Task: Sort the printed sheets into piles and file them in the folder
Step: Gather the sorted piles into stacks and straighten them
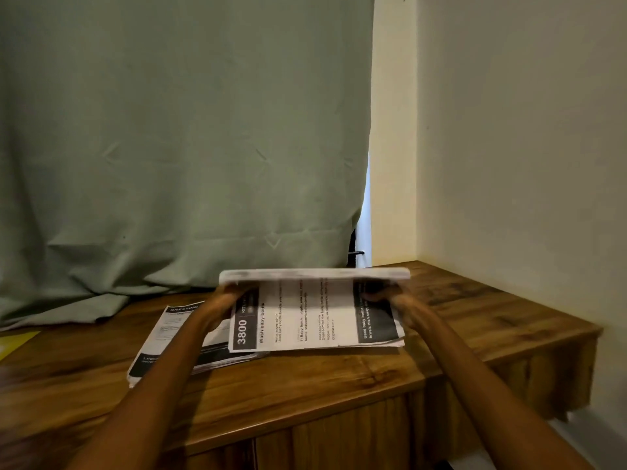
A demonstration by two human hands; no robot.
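Both my hands hold up a blurred stack of printed sheets (314, 275), edge toward me, just above the wooden table (305, 385). My left hand (225, 301) grips its left end and my right hand (390, 296) grips its right end. Under the stack lies a pile of sheets (315, 320) whose top page reads "3800" and "Wash baby bottle". A second pile (169, 337), headed "DRESSING", lies to its left, partly hidden by my left forearm. A yellow item (15, 340), possibly the folder, shows at the left edge.
A green curtain (169, 147) hangs behind the table and its hem lies on the tabletop's back left. A cream wall (526, 147) closes the right side. The table's front edge runs across the lower part of the view.
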